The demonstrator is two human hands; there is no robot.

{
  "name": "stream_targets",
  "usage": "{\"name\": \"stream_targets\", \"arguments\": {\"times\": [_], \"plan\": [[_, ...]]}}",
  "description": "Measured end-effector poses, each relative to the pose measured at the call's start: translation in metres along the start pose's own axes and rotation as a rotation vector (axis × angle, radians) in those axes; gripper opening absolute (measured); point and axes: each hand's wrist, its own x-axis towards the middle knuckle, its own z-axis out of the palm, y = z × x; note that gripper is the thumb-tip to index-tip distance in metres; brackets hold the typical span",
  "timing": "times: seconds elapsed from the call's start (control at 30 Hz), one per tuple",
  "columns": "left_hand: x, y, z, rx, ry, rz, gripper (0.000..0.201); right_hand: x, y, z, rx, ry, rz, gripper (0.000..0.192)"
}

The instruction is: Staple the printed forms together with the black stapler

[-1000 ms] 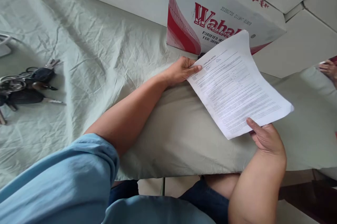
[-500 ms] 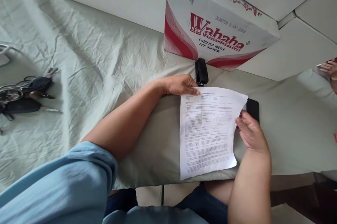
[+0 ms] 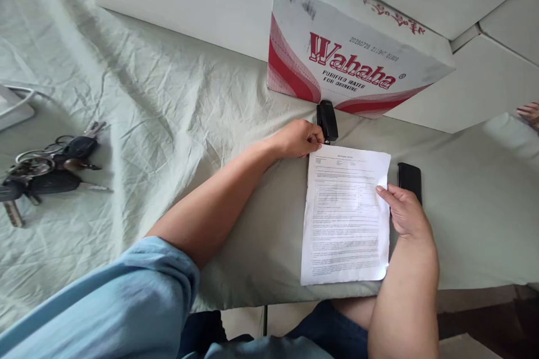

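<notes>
The printed sheet [image 3: 345,218] lies flat on the cloth-covered tabletop [image 3: 177,123], near the front edge, between the 2 hands. The right hand [image 3: 406,213] rests open on the sheet's right edge, its fingertips pressing the paper down. The left hand [image 3: 300,139] is at the top left corner, its fingers curled around the near end of the black stapler [image 3: 327,121]. To do this step well, I think the right hand should hold the paper steady so the corner does not slide. A flat black object [image 3: 410,179] lies just beside the right hand. Further back stands the Wahaha carton [image 3: 353,61]; a bunch of keys [image 3: 46,168] lies far left.
</notes>
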Motion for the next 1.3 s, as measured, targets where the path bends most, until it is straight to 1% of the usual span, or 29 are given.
{"name": "stream_targets", "arguments": {"times": [0.1,0.23,0.4,0.57,0.7,0.73,0.77,0.83,0.87,0.93,1.0,1.07,1.17,1.23,1.3], "plan": [[0.002,0.001,0.004,0.01,0.092,0.016,0.015,0.004,0.0,0.003,-0.001,0.008,0.001,0.057],[0.006,0.0,0.008,0.021,0.176,0.011,0.023,0.009,-0.001,0.005,-0.007,0.016,0.011,0.056],[0.01,-0.002,0.017,0.185,0.294,-0.017,0.042,0.011,-0.003,0.007,-0.021,0.004,0.025,0.054],[0.015,-0.011,0.023,0.19,0.378,0.03,0.043,0.013,-0.001,0.008,-0.022,0.016,0.019,0.053],[0.016,-0.018,0.025,0.198,0.384,0.047,0.038,0.017,0.002,0.008,-0.01,0.049,-0.012,0.053],[0.015,-0.02,0.025,0.203,0.384,0.053,0.042,0.018,0.003,0.007,-0.006,0.059,-0.02,0.054],[0.015,-0.023,0.026,0.209,0.384,0.073,0.051,0.019,0.004,0.007,-0.002,0.069,-0.027,0.055],[0.015,-0.028,0.027,0.229,0.398,0.161,0.068,0.021,0.006,0.005,0.004,0.089,-0.036,0.059],[0.015,-0.031,0.027,0.247,0.404,0.218,0.07,0.022,0.006,0.004,0.006,0.097,-0.039,0.06],[0.016,-0.037,0.027,0.294,0.406,0.313,0.06,0.024,0.007,0.003,0.009,0.105,-0.043,0.06],[0.019,-0.042,0.027,0.333,0.383,0.351,0.049,0.025,0.008,0.003,0.011,0.105,-0.047,0.06],[0.022,-0.046,0.025,0.348,0.365,0.351,0.045,0.025,0.009,0.003,0.013,0.102,-0.05,0.06],[0.023,-0.048,0.024,0.351,0.348,0.325,0.047,0.026,0.01,0.002,0.018,0.1,-0.052,0.06],[0.02,-0.043,0.023,0.377,0.329,0.289,0.05,0.025,0.011,0.002,0.022,0.101,-0.05,0.061],[0.016,-0.035,0.023,0.443,0.31,0.234,0.061,0.025,0.011,0.001,0.028,0.098,-0.048,0.063]]}}
